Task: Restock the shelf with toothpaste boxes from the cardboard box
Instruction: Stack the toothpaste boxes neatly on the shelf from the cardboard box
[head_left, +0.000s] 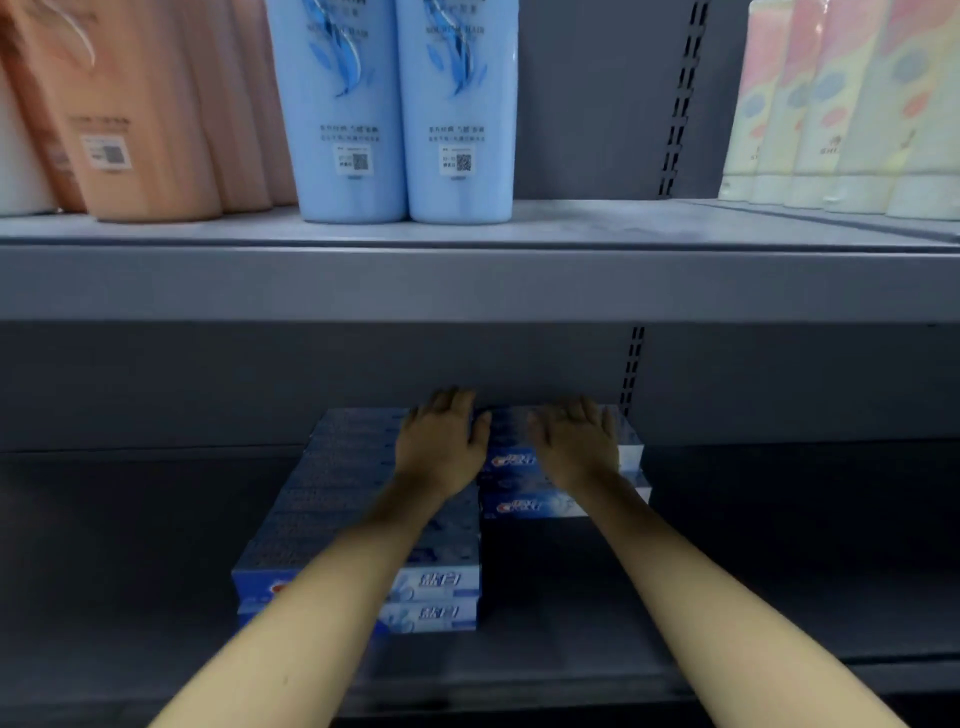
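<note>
Left hand (441, 449): flat, fingers straight, resting on top of the toothpaste boxes at the back.
Right hand (576, 447): flat, fingers spread, palm down on the rear stack (511, 460).
Toothpaste boxes (358, 519): blue, stacked in rows on the lower shelf (779, 545), left rows reaching the front.
Upper shelf (571, 280): blue bottles (395, 114), peach bottles (140, 104), pastel tubes (841, 114).

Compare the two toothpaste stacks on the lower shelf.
The left stack runs from the shelf's back nearly to its front; the right stack sits only at the back. The left hand rests at the left stack's far end; the right hand lies flat on the right stack. Both are blue boxes, at least two layers high.
</note>
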